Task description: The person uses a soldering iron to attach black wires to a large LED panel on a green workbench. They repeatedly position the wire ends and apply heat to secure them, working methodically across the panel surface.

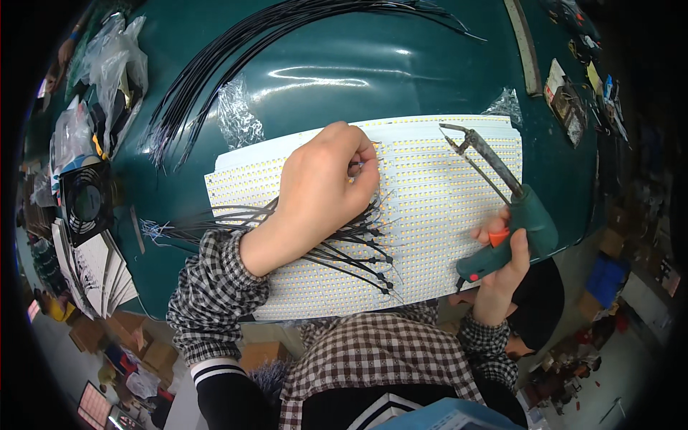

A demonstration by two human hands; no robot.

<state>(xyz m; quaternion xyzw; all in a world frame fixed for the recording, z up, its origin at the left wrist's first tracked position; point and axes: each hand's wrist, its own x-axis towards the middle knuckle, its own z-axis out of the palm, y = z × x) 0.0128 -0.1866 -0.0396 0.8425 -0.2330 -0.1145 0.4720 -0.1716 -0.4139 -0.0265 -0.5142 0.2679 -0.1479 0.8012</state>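
Head view: the left hand (pixel 322 190) rests on a white rectangular panel of small yellow LED rows (pixel 437 215), which lies flat on the dark green table (pixel 344 79). Its fingertips are pinched on the end of a thin black insulated wire (pixel 356 166); a fan of like wires (pixel 344 247) passes under the wrist. The right hand (pixel 502 261) is clenched around the green pistol-handled soldering iron (pixel 519 215), thumb by its orange trigger — the metal tip (pixel 459 140) is raised above the panel's upper right area. A loose bundle of long black wires (pixel 236 64) lies further back. The wire is judged light, limp and springy — best pinched close to its end. The panel appears thin and flexible; the tip is likely hot.
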